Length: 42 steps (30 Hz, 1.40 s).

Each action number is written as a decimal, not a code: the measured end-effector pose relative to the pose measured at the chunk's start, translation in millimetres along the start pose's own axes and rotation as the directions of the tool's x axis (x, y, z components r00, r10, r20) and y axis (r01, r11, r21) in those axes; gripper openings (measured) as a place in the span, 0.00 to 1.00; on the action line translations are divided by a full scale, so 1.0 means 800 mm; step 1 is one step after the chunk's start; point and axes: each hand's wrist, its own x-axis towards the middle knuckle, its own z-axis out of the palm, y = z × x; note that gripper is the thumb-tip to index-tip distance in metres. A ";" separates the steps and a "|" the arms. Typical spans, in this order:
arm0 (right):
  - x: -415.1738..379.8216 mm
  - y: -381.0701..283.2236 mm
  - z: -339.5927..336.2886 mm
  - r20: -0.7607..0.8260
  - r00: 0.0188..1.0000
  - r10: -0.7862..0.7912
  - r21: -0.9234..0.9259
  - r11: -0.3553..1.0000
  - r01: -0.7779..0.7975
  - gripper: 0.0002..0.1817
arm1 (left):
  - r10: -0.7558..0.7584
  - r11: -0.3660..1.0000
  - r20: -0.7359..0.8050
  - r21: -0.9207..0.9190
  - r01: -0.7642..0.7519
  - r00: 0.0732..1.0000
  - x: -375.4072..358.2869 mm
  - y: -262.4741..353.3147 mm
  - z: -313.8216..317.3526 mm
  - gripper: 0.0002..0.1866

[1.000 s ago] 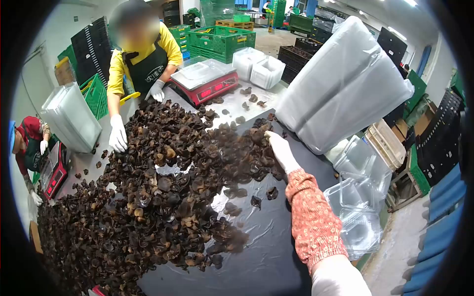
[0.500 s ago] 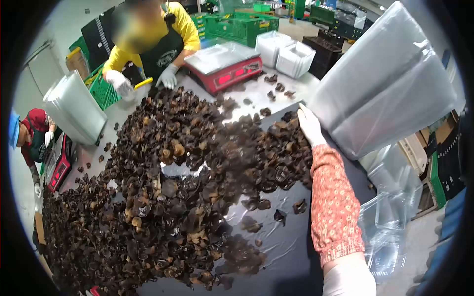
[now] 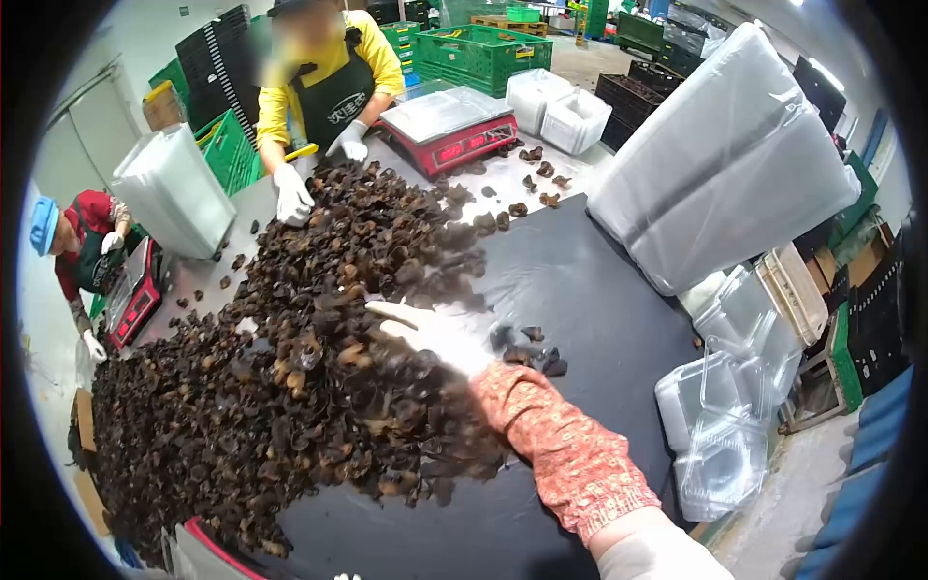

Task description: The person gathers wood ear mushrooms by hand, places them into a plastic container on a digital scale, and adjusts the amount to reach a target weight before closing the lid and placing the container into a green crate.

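Note:
A big heap of dark wood ear mushrooms (image 3: 319, 387) covers the left and middle of the table. My right hand (image 3: 430, 333), in a white glove with a patterned red sleeve above it, lies against the heap's right side. Its fingers are stretched out and point left, holding nothing. The mushrooms around it are blurred by motion, and a few loose pieces (image 3: 527, 350) lie just right of the wrist. At the bottom edge, a tiny bit of white, perhaps fingertips of my left hand (image 3: 346, 577), shows; the rest is out of frame.
Wrapped stacks of clear containers (image 3: 725, 155) stand at the right table edge, with loose clear boxes (image 3: 720, 425) below. A red scale (image 3: 449, 140) and white tubs (image 3: 575, 118) are at the back. Two co-workers in gloves stand across the table and far left, near another scale (image 3: 135, 295).
My right hand has swept from the far right edge leftward and nearer, pushing mushrooms into the heap and baring dark tabletop. The co-worker opposite has moved a gloved hand onto the heap.

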 end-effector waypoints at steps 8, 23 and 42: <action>-0.076 -0.053 0.144 -0.023 0.965 -0.263 -0.374 0.897 0.235 0.26 | -0.020 0.994 -0.017 -0.109 0.018 1.000 -0.008 -0.007 0.007 0.27; -0.185 0.086 -0.155 -0.580 0.777 -0.243 -0.810 0.271 -0.520 0.25 | -0.018 0.983 -0.119 -0.181 -0.004 0.993 -0.011 -0.013 0.017 0.30; -0.160 -0.085 0.244 0.566 0.744 -0.355 -0.432 0.641 0.634 0.23 | -0.148 0.911 -0.170 -0.407 0.067 0.974 -0.022 -0.023 0.025 0.32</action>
